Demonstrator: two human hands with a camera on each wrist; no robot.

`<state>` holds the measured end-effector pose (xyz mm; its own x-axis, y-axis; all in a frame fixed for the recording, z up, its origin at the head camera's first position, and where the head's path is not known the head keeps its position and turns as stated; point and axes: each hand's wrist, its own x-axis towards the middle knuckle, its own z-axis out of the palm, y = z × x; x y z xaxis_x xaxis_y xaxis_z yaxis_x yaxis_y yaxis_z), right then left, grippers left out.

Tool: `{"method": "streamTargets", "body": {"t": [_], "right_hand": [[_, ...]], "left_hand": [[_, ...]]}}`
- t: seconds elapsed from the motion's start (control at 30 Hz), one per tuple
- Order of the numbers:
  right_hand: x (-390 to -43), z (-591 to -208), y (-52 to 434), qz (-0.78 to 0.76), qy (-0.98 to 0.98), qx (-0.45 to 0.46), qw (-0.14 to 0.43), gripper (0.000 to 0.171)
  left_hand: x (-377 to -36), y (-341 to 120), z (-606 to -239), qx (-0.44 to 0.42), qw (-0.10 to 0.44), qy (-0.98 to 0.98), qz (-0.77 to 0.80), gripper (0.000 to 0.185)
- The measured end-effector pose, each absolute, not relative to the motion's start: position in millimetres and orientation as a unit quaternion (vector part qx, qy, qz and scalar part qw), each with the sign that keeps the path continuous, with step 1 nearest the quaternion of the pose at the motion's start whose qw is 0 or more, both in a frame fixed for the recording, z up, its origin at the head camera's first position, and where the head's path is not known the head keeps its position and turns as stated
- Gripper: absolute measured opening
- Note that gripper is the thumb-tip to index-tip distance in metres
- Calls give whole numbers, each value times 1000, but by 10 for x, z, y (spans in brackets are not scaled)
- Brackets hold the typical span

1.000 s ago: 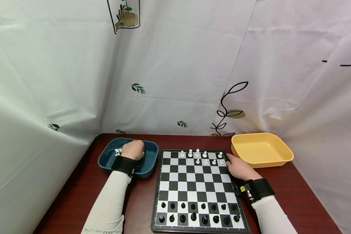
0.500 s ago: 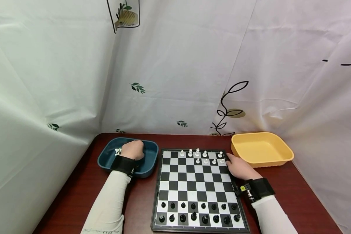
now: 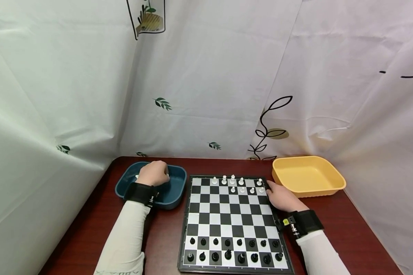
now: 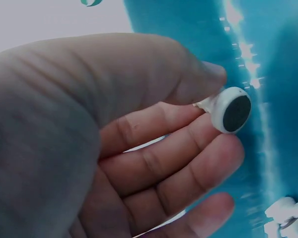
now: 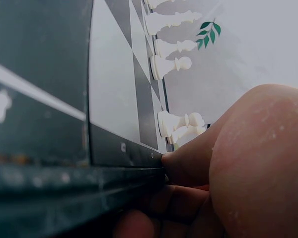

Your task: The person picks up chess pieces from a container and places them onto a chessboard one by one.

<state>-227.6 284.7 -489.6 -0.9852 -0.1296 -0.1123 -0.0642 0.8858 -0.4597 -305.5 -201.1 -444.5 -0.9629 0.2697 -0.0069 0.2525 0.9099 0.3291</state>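
Pinching one white chess piece (image 4: 231, 110) between the thumb and fingers, the left hand (image 3: 153, 173) is in or just above the blue tub (image 3: 174, 189); its other fingers bend loosely, a little spread, and the piece's dark round foot points away from the palm. Other white pieces lie bunched in that same tub, though I can't tell how many. The right hand (image 3: 284, 195) grips the edge of the one chess board (image 3: 224, 208) near its far right corner, thumb on the rim and fingers tucked along the side and below. I count nine white men (image 3: 232, 179) standing on the board: five in the far row, and four in the next row, filling its right-hand end. Sixteen black men (image 3: 228, 255) stand at the near end, two rows of eight. Two black wristbands (image 3: 137, 193) circle the wrists, with two white sleeves (image 3: 122, 236) behind them. One yellow tub (image 3: 308, 173) sits just beyond the right hand, on the dark red table (image 3: 161, 236). Past the table hangs a white cloth (image 3: 210, 76) printed with leaves
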Motion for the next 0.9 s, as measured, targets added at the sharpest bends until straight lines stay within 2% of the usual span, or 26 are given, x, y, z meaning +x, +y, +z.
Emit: {"method": "streamTargets", "body": {"t": [0.17, 0.4, 0.9], "right_hand": [[-2281, -4901, 2854, -233, 969, -50, 69, 54], [-2279, -4910, 2855, -231, 969, -52, 69, 54], [-2279, -4906, 2856, -227, 970, -50, 72, 55]], "left_hand": [[-3037, -2054, -4369, 149, -1, 970, 191, 8], [-2945, -1997, -4237, 188, -45, 956, 221, 23], [-2848, -1694, -4077, 302, -127, 909, 257, 19]]}}
